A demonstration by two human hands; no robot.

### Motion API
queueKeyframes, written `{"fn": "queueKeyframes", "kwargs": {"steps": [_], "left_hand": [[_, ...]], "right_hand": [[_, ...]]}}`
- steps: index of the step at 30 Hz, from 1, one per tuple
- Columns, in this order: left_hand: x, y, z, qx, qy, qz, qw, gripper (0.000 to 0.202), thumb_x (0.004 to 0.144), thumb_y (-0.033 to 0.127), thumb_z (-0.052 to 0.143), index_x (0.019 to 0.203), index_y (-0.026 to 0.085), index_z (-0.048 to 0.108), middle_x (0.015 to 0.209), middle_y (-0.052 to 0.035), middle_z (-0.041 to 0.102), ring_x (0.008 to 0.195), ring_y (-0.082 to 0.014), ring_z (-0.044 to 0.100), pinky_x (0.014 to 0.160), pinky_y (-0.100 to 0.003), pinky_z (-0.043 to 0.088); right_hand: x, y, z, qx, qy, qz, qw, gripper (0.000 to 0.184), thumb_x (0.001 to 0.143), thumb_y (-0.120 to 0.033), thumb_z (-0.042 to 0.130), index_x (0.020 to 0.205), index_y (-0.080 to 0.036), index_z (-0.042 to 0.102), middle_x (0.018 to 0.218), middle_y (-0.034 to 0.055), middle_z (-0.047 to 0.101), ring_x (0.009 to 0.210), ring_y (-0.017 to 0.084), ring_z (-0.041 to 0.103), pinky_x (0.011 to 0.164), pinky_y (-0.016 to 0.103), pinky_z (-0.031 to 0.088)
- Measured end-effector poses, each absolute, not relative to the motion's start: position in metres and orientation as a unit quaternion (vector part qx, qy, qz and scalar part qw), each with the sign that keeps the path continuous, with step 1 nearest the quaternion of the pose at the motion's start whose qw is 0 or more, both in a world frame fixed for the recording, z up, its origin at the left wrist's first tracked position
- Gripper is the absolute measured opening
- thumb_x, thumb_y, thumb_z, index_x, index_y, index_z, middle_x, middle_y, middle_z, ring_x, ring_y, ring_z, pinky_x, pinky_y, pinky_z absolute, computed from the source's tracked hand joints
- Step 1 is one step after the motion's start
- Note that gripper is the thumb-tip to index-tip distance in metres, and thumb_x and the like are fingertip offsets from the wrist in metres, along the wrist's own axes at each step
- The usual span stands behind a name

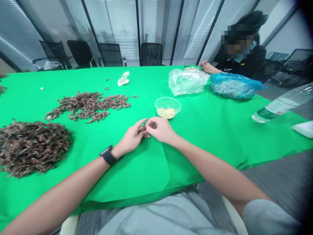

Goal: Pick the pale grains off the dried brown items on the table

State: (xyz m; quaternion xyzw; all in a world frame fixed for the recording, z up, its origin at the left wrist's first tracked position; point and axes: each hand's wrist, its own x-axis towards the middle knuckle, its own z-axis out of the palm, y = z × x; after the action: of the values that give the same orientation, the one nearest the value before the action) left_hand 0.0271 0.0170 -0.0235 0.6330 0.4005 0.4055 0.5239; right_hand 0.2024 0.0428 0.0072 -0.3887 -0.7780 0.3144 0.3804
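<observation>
Tiny brown piece (144, 128)'s getting finger-pinched by left hand (132, 136) and right hand (160, 129) both, near the clear plastic bowl (178, 107) of pale grains (166, 113).

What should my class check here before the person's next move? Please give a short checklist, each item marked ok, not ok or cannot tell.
1. Piece in hand: ok; the left hand holds a small dark piece at its fingertips.
2. Right hand gripping it too: cannot tell; its fingertips meet there, but the contact is hidden.
3. Bowl close by: ok; the clear bowl, with pale bits inside, stands just beyond the right hand.
4. Brown pieces all gathered: not ok; a stray piece lies apart from the spread heap.
5. Co-worker's hand out of the way: ok; it is across the table.
</observation>
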Motion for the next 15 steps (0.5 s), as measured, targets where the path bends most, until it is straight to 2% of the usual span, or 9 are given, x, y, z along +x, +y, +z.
{"fn": "queueKeyframes", "kwargs": {"steps": [15], "left_hand": [[0.0273,0.0162,-0.0244,0.629,0.399,0.406,0.529,0.061,0.095,0.02,0.059,0.152,0.012,0.039,0.097,-0.0087,0.073,0.084,-0.0181,0.07,0.083,-0.035,0.055]], "right_hand": [[0.2032,0.0436,0.0071,-0.39,-0.78,0.314,0.376,0.01,0.08,-0.015,0.063,0.07,-0.016,0.065,0.061,-0.0015,0.065,0.057,0.01,0.053,0.057,0.022,0.04]]}}
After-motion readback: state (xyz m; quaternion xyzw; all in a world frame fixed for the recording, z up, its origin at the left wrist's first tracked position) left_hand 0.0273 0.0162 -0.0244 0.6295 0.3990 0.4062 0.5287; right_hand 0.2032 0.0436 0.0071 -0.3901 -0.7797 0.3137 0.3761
